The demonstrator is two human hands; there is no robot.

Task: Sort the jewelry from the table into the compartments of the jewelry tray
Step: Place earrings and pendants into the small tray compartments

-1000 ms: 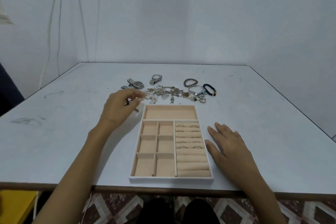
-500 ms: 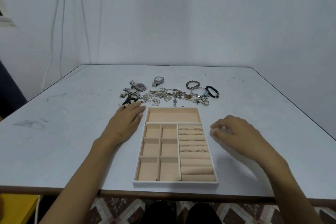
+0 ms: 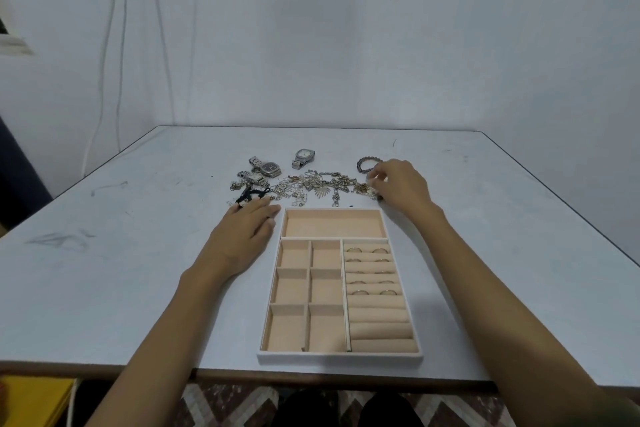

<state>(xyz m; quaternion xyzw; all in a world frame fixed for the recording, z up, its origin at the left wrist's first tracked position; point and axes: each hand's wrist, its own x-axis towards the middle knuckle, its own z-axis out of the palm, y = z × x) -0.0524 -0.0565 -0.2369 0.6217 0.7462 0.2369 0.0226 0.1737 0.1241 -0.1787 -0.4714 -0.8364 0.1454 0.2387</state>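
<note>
Two hands are out over the bench (image 3: 121,270). The left hand (image 3: 242,236) lies flat with straight fingers, just beside the far left corner of the tray (image 3: 339,355). Watches (image 3: 268,167) and a tangled jewelry pile (image 3: 322,184) lie behind the tray, whose roll section holds rings (image 3: 354,249). Near a bracelet (image 3: 363,163), the right hand (image 3: 401,189) curls over the pile's right end; I cannot tell whether it pinches anything.

Plain pale wall (image 3: 346,28), thin cables (image 3: 110,28) hanging down its left side; flat, dim light; scuffed grey-white table (image 3: 121,288) with dark edge; patterned tile floor (image 3: 225,406) beneath; a yellow object (image 3: 34,399) lower left.
</note>
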